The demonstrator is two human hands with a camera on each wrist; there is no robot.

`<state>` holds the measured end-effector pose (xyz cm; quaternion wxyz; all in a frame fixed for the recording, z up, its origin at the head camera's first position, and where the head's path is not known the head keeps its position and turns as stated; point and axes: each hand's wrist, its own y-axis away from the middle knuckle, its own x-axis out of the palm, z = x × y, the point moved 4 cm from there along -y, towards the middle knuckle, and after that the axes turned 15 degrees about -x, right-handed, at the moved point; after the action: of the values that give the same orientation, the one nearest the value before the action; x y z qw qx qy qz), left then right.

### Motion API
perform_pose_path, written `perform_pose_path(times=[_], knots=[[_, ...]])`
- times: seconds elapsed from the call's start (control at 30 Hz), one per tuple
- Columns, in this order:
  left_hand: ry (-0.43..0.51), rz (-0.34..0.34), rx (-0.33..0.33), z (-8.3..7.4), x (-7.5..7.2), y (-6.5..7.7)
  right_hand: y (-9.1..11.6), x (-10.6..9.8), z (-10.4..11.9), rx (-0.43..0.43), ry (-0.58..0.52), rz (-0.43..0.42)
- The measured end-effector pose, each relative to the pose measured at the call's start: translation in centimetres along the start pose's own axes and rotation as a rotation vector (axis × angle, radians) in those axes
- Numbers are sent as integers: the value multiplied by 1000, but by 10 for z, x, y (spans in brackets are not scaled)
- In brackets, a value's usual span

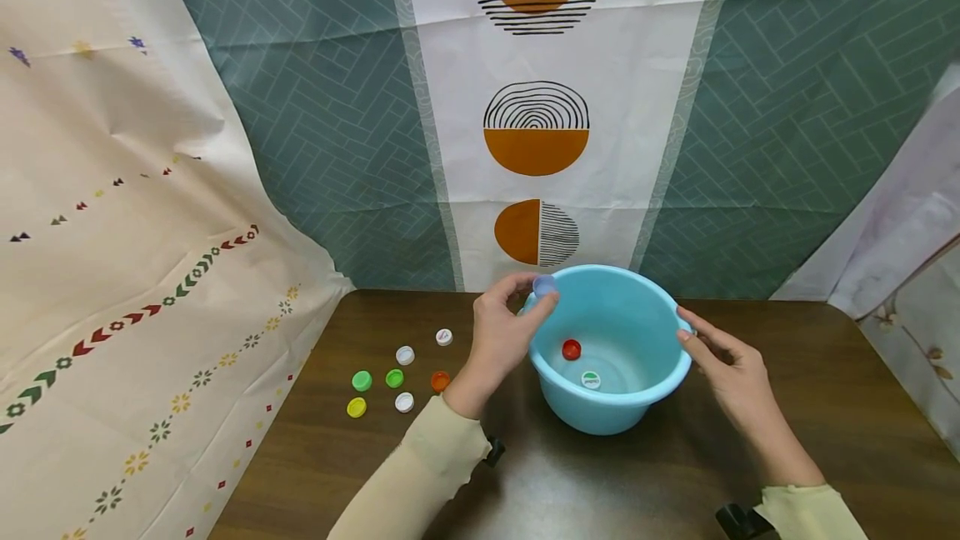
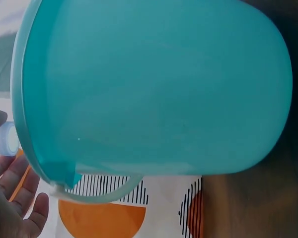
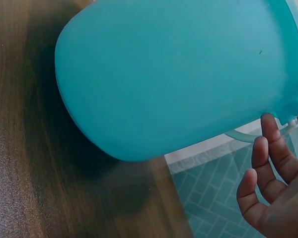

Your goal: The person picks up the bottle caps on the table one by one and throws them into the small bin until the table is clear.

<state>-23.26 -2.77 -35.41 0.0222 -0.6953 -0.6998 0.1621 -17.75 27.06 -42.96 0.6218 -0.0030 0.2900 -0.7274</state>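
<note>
In the head view my left hand pinches a pale violet bottle cap between thumb and fingers, held up at the left rim of a light blue plastic tub. The same cap shows close beside the rim in the left wrist view. My right hand grips the tub's right rim, its thumb on the near side and a forefinger farther along. Inside, on the tub's bottom, lie a red bottle cap and a white disc with green print.
Several loose caps lie on the brown table left of the tub, among them a yellow cap, an orange cap and a green cap. A patterned curtain hangs directly behind the table.
</note>
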Motion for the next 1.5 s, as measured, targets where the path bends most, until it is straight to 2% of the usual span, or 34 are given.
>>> perform_pose_path(times=[0.13, 0.3, 0.47, 0.63, 0.97, 1.5], knots=[[0, 17, -1, 11, 7, -6, 0, 0, 1, -5, 0, -9], [-23, 24, 28, 11, 12, -6, 0, 0, 3, -2, 4, -15], [-50, 24, 17, 11, 17, -6, 0, 0, 4, -2, 7, -14], [-72, 21, 7, 8, 23, -4, 1, 0, 3, -7, 14, -20], [-117, 42, 35, 4, 34, -1, 1, 0, 2, -15, 9, -16], [-144, 87, 37, -3, 40, 1, 1, 0, 2, -34, -8, -16]])
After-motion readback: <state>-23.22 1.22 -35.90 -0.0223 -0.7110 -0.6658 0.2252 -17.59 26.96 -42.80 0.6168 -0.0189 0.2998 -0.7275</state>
